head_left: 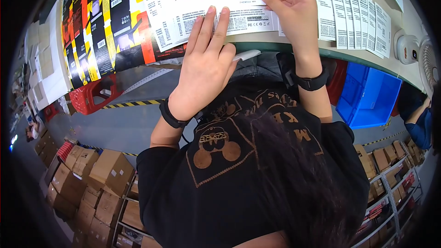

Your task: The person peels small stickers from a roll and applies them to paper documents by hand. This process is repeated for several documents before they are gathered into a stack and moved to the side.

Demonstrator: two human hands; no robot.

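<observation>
Pressing flat, the left hand (pixel 205 66) rests open-fingered on fanned white printed sheets (pixel 216 4) at the table edge (pixel 275 46); the right hand (pixel 294 4) pinches one sheet's corner. Lifting singly likely avoids doubles. Right fingertips partly cut off; the underside grip is hidden.

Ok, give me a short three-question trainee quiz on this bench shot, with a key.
1. True or false: the left hand lies flat with its fingers on the white printed sheets.
2. Which hand pinches a sheet's edge with its fingertips?
A. left hand
B. right hand
C. neither
3. Fill in: the plastic bin under the table edge is ____ in colour.

Key: 1 true; 2 B; 3 blue. Extra note: colourful flat cartons lie fanned out left of the sheets, and each wrist wears a black band.
</observation>
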